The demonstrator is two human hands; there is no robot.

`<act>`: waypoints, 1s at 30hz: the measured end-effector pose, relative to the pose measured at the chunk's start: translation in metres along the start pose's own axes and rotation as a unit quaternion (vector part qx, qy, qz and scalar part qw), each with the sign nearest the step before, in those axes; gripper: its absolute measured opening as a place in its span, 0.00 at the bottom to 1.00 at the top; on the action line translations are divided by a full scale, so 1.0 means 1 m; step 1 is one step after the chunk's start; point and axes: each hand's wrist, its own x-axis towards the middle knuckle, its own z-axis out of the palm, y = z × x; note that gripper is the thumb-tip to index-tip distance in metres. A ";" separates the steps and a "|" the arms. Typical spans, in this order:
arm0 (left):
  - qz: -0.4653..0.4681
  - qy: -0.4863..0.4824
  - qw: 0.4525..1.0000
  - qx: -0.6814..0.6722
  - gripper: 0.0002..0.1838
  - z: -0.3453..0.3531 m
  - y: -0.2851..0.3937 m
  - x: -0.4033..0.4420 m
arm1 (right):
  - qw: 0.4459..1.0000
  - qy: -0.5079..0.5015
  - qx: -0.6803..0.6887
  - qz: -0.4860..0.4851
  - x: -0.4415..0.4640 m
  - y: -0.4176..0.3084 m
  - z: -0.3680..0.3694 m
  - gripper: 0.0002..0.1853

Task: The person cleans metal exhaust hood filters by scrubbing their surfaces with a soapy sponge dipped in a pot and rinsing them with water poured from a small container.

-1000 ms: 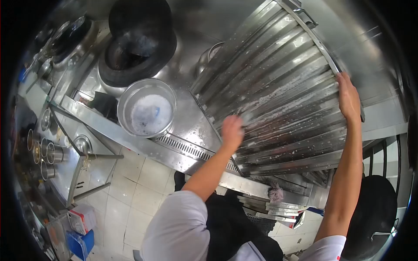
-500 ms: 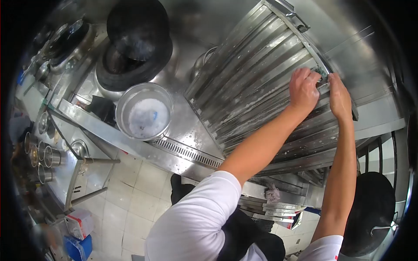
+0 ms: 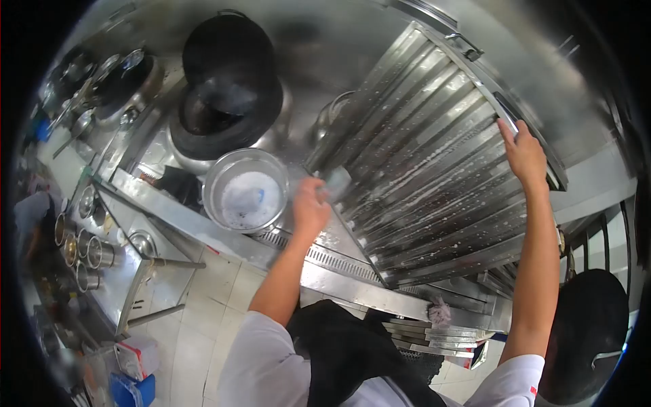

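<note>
A ribbed stainless baffle grease filter [image 3: 434,163] leans over the steel counter, wet and flecked with suds. At its upper right edge, my right hand [image 3: 527,157] grips the rim with thumb and fingers. My left hand [image 3: 312,209] is at the filter's lower left side, closed on a pale, motion-blurred scouring pad [image 3: 337,182]. Just left of that hand stands a round metal pot [image 3: 211,197] of foamy water, with something small and blue in the foam.
Behind the pot, a black wok [image 3: 230,61] rests on another dark wok [image 3: 203,136]. A slotted drain [image 3: 342,263] runs along the counter front. More filters [image 3: 427,336] are stacked below, near a mesh scrubber [image 3: 439,312]. A large wok [image 3: 586,332] stands at right.
My left hand has moved from the filter's upper right edge down and left, beside the pot. My right hand stays at the rim. The view has shifted slightly.
</note>
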 end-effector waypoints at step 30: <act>0.351 0.163 0.909 -0.154 0.15 0.125 0.228 0.126 | 0.989 0.011 0.092 -0.116 0.001 -0.059 -0.031 0.36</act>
